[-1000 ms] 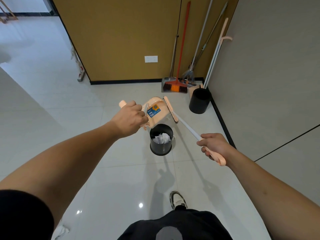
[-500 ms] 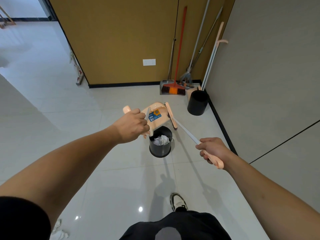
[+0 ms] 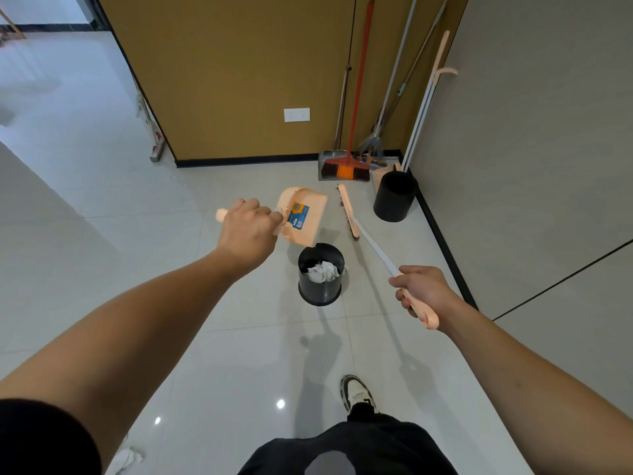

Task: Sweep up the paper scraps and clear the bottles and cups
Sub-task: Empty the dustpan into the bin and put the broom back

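Note:
My left hand (image 3: pixel 249 231) grips the handle of a peach dustpan (image 3: pixel 303 217), which hangs tilted just above and behind a black bin (image 3: pixel 320 287). White crumpled paper (image 3: pixel 322 271) lies inside that bin. My right hand (image 3: pixel 423 291) holds the peach grip of a broom whose white shaft runs up-left to its brush head (image 3: pixel 347 210), to the right of the dustpan. A white paper scrap (image 3: pixel 125 459) lies on the floor at the lower left.
A second black bin (image 3: pixel 394 197) stands in the corner by the grey wall (image 3: pixel 531 149). An orange broom (image 3: pixel 347 169), a grey dustpan and several long-handled tools lean against the brown wall. My shoe (image 3: pixel 356 394) is on the tiled floor below the first bin.
The dustpan has lifted and tilted away from the bin's mouth, moving up and back. The broom and my right hand have barely shifted.

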The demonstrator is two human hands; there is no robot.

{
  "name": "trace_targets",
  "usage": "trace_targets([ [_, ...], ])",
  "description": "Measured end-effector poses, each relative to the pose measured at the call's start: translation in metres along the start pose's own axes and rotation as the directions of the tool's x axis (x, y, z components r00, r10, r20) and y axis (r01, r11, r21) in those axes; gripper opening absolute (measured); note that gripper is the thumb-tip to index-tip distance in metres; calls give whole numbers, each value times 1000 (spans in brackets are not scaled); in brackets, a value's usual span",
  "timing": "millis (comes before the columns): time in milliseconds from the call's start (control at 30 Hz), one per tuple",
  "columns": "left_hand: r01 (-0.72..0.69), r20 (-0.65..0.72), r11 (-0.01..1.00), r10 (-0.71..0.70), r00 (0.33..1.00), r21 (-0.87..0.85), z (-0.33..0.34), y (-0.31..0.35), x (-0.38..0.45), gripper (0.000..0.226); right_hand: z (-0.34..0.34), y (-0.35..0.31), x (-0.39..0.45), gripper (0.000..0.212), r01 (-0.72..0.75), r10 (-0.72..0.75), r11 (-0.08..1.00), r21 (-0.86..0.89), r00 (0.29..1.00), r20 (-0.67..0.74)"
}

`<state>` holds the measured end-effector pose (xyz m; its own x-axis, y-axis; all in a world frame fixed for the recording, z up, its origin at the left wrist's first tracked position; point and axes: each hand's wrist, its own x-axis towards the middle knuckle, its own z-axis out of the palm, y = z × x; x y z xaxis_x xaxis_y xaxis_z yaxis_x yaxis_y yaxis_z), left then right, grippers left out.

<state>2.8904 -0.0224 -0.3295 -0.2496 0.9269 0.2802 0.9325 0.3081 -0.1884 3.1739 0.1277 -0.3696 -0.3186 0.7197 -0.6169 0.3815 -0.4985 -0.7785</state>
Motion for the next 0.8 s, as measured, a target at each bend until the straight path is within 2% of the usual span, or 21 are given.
trace_targets([
  [100,165,-49,986,-165,985,-19,5,-10,4,6,10,2,7,42,-25,26,999,37,999,-33],
  [233,377,-66,923,-382,922,-78,23,-37,5,14,16,4,24,17,-100,101,995,9,993,-62],
  [400,426,6,904,-426,905,-44,63,-72,27,9,27,3,66,16,-216,218,975,42,974,-63],
  [633,645,184,762,-627,757,-61,157,-112,76,12,55,-25,193,12,-375,376,923,91,926,-4],
  [800,713,301,701,-681,668,4,209,-132,107,12,83,-59,273,11,-457,456,888,55,890,35],
])
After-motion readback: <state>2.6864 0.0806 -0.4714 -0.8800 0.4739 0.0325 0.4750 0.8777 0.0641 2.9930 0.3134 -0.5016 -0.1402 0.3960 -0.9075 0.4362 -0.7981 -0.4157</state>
